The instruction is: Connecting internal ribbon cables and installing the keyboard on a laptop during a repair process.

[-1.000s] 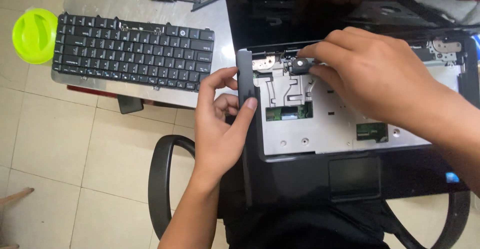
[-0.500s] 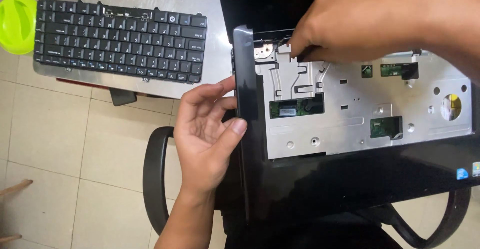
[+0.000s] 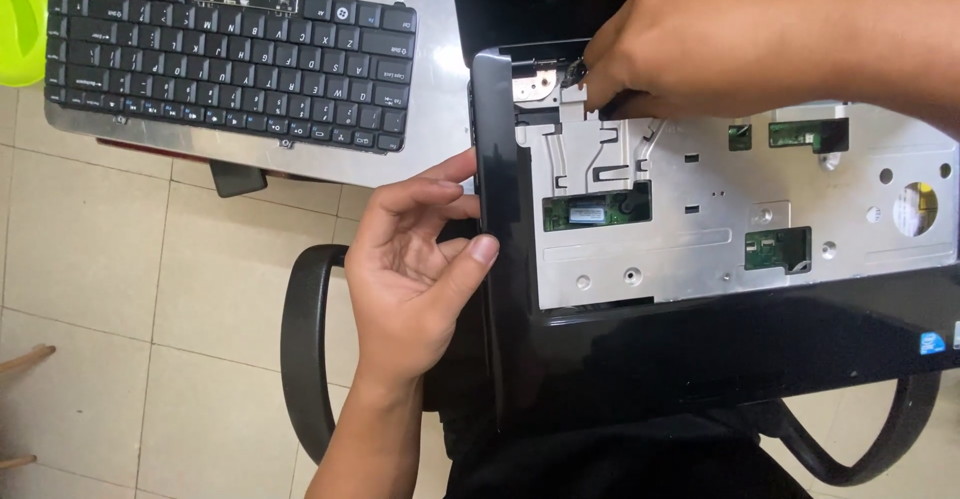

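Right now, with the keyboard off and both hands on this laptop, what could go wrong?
The laptop base seems to sit on the lap over a chair, steadied only by the left hand at its edge; it might slip. The right hand works near the hinge corner, beside exposed green circuit boards that fingers could scrape. The detached keyboard lies near the metal table's edge and could be knocked off.
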